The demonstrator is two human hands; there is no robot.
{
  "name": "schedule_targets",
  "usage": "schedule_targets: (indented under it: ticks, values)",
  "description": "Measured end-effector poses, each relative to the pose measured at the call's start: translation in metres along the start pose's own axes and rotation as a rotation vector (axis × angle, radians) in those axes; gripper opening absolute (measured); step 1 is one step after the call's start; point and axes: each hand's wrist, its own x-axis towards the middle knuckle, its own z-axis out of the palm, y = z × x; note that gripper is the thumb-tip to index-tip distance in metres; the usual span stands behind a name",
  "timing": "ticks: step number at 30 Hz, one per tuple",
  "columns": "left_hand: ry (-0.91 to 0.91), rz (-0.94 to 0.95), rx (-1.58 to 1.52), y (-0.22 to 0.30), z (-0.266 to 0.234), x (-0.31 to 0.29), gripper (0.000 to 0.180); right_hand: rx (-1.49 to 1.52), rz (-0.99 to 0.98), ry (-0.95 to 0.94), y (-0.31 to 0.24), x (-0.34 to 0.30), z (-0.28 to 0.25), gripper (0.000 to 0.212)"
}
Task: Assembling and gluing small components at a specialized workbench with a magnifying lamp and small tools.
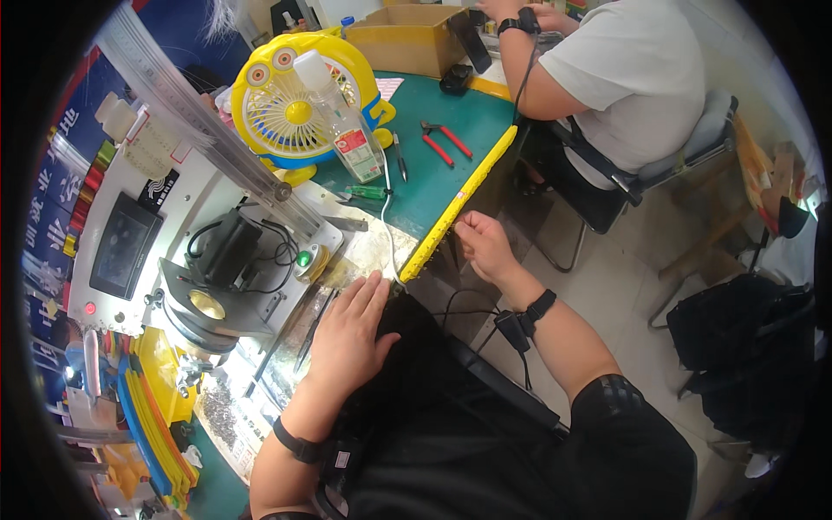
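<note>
My left hand (348, 334) lies palm down at the near edge of the worktop, its fingers stretched out and its thumb apart. A white cable (389, 221) runs down to the table edge beside its fingertips. Just off the yellow edge strip (459, 201) of the green table, my right hand (485, 247) is closed, thumb against the curled fingers. Whatever it pinches, if anything, is too small to make out. Past the strip, red-handled pliers (446, 143) lie on the green mat (433, 95), with a pen (399, 158) to their left.
A yellow cartoon fan (298, 112) and a clear bottle (354, 139) stand at the back. To my left is a machine with a dark screen (126, 246) and a round lit lamp (206, 304). A seated person (624, 78) works at the far right, near a cardboard box (403, 42).
</note>
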Motion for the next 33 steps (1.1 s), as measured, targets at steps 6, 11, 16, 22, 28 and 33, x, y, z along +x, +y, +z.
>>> schedule_targets:
  ticks: [6, 11, 16, 22, 28, 33]
  values:
    - [0.017, 0.007, -0.033, -0.003, 0.003, -0.004, 0.082, -0.032, 0.071, -0.082, 0.001, -0.004, -0.013, 0.018]
    - [0.001, 0.010, -0.040, -0.010, 0.002, -0.009, 0.080, -0.165, 0.063, 0.023, 0.005, -0.017, -0.040, 0.027]
    - [0.009, 0.033, -0.118, -0.021, 0.006, -0.017, 0.077, -0.331, -0.003, 0.188, 0.010, -0.029, -0.086, 0.027]
    - [0.015, 0.062, -0.101, -0.025, 0.005, -0.041, 0.071, -0.333, -0.054, 0.274, -0.008, -0.035, -0.069, 0.020]
    - [-0.009, 0.044, -0.157, -0.018, -0.008, -0.072, 0.065, -0.350, -0.137, 0.288, -0.032, -0.038, -0.017, 0.018]
    - [0.109, 0.050, -0.201, -0.026, -0.023, -0.107, 0.053, -0.340, -0.358, 0.291, -0.049, -0.033, 0.012, 0.015]
